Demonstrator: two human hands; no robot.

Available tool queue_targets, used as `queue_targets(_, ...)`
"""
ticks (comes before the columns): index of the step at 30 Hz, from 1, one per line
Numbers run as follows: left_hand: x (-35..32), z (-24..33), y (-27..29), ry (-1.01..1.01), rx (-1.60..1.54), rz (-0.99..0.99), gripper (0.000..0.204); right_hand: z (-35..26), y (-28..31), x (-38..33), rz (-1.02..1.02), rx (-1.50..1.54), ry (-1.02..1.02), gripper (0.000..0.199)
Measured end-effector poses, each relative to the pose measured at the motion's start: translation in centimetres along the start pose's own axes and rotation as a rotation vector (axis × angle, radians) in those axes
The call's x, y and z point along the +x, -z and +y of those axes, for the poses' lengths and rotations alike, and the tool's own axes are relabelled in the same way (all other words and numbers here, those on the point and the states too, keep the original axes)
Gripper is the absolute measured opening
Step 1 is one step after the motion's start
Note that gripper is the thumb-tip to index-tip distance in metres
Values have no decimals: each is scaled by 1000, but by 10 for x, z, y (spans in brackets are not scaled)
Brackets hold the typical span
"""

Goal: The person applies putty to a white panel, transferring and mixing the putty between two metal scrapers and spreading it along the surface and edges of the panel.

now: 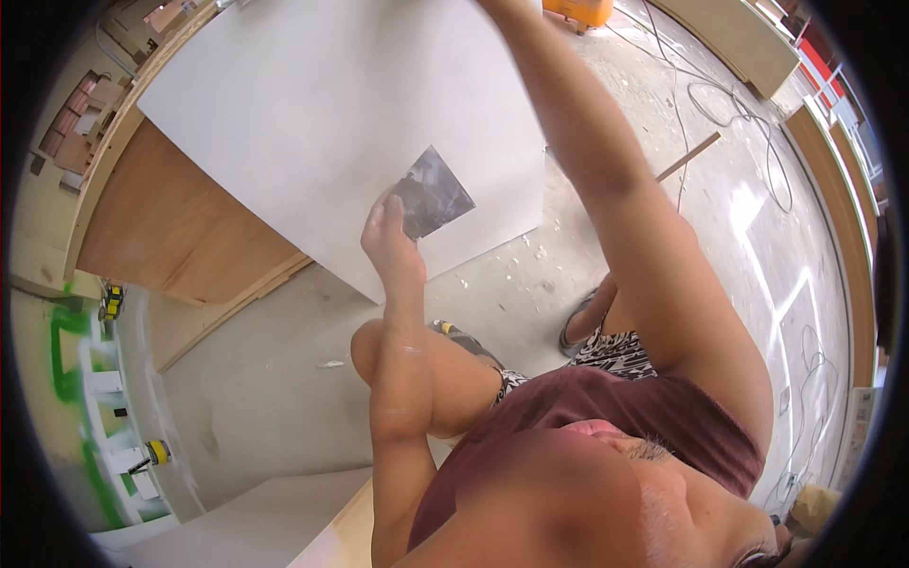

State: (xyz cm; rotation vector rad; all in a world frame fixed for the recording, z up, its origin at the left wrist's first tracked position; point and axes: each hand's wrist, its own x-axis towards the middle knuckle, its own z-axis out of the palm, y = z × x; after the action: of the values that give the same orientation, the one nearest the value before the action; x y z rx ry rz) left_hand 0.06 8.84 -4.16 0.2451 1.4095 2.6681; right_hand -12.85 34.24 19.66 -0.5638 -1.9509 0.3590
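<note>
Left hand point(392, 235): closed on the near-left edge of a dark grey square plate point(437, 194), thumb over the face, other fingers mostly hidden. Plate is tilted cornerwise, smudged and glossy, just past the fingers on their right, over the white surface point(322, 114); can't tell if it touches. Right arm point(606, 180) reaches up and away, off to the right of the left hand; the right hand is past the top edge, so can't tell its state. Left of the left hand, below the white surface: brown plywood panel point(180, 222). Farther left and nearer the body, two yellow-and-black tools point(158, 452), well apart from each other, details too small. Right of the left hand, past the right arm: thin wood strip point(691, 156) and looped cable point(743, 114) on the concrete floor point(294, 379). Orange machine point(584, 11) sits beyond the hand, up and right, partly cut off. Pale scraps point(530, 248) litter the floor right of the hand.
</note>
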Motion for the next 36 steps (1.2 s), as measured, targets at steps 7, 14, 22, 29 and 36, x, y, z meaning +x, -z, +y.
queue_targets(7,10,-16,-14,24,20,-24,33,-9,-8,-83,-239,98,605,41)
queue_targets(14,1,0,2,-23,17,53,28,82,35,7,180,114,39,34)
queue_targets(22,0,1,7,-39,17,96,29,-9,-2,-47,3,21,59,37)
queue_targets(29,13,0,14,-31,-41,200,30,-42,-14,-166,-245,122,534,34)
queue_targets(36,20,5,7,-82,-283,198,30,29,25,-237,-651,1362,-447,34)
